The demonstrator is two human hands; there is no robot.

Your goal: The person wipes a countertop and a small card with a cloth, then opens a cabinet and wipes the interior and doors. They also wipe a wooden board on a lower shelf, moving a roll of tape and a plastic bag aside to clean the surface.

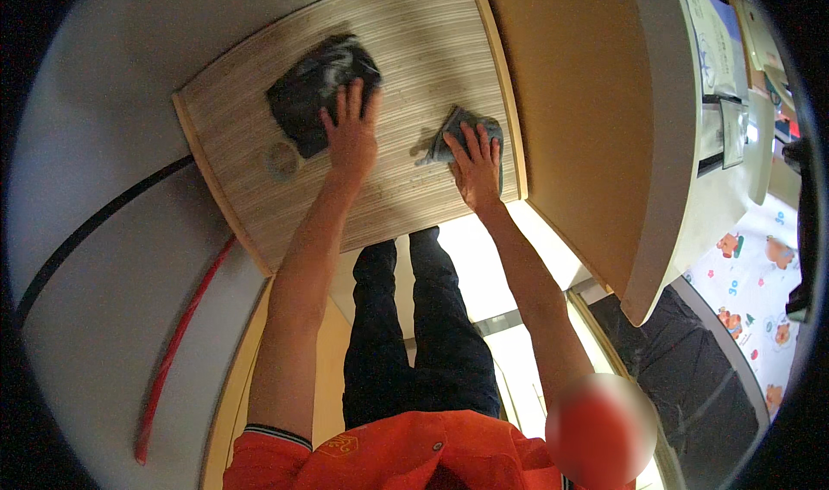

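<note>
My left hand (352,134) rests with spread fingers on the near right part of a dark, crumpled plastic bundle (304,95), which lies on a wood-grain board (401,56). On the right side of the board, my right hand (477,160) presses flat on a folded grey cloth (453,127), close to the raised edge strip. Beside the dark bundle, towards me, is a small round, see-through object or mark (282,160); I cannot tell which. Small specks dot the board's surface between my hands.
A tan panel (576,101) rises along the board's right side, with a shelf edge (667,166) bearing papers and packets. At left, a grey wall (97,244) carries a black strip (97,224) and a red strip (178,341). A patterned sheet (758,283) lies far right.
</note>
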